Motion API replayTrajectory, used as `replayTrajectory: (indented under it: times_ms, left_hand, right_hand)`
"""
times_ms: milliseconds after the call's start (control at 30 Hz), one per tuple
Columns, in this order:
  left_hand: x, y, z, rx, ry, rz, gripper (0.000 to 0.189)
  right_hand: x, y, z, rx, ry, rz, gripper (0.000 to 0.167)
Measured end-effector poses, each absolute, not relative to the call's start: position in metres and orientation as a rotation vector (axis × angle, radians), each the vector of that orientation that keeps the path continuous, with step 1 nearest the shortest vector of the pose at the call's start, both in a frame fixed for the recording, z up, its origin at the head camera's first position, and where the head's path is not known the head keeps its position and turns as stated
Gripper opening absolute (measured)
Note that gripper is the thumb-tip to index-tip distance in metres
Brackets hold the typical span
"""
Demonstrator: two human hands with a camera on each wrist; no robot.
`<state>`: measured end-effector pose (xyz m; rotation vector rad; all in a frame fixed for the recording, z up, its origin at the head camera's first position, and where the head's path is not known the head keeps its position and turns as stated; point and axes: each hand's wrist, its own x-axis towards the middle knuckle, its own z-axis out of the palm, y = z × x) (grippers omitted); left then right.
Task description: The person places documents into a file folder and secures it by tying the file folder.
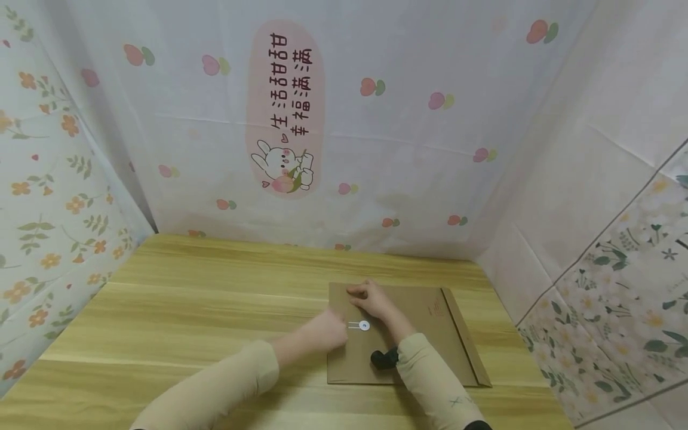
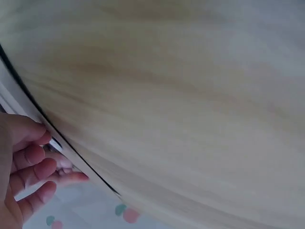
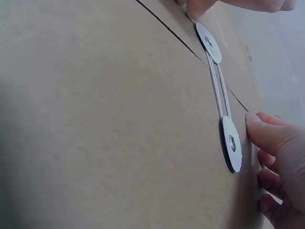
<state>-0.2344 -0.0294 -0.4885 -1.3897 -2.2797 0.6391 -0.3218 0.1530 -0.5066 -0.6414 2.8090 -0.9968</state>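
A brown kraft document envelope (image 1: 408, 340) lies flat on the table. In the right wrist view, white string (image 3: 217, 90) runs between two white discs, an upper disc (image 3: 208, 43) and a lower disc (image 3: 231, 144). My left hand (image 1: 329, 331) is at the envelope's left side, thumb and index finger pinching the string's end beside the upper disc; in the head view it hides that disc. Toward the far edge, my right hand (image 1: 371, 298) rests on the envelope. Its thumb (image 3: 261, 131) presses by the flap's edge, the other fingers loosely bent.
The wood-grain table (image 1: 204, 304) extends left of the envelope. White printed curtains (image 1: 387, 119) hang behind it and at both sides. A black device (image 1: 384, 359) sits at the right wrist, over the envelope.
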Motion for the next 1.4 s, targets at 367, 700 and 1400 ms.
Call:
replayTrajectory:
  times_ms: [367, 700, 1400]
  left_hand:
    - [-0.208, -0.015, -0.489, -1.149, -2.618, 0.196, 0.024]
    - [-0.195, -0.022, -0.499, -1.074, -2.625, 0.199, 0.036]
    - [-0.194, -0.020, -0.494, -1.058, -2.709, 0.085, 0.034]
  right_hand:
    - [-0.320, 0.152, -0.508, -0.654, 2.823, -0.984, 0.027]
    - [-0.320, 0.151, -0.509, -0.606, 2.854, -1.045, 0.027]
    - [-0.323, 0.156, -0.509, -0.660, 2.793, -1.049, 0.029]
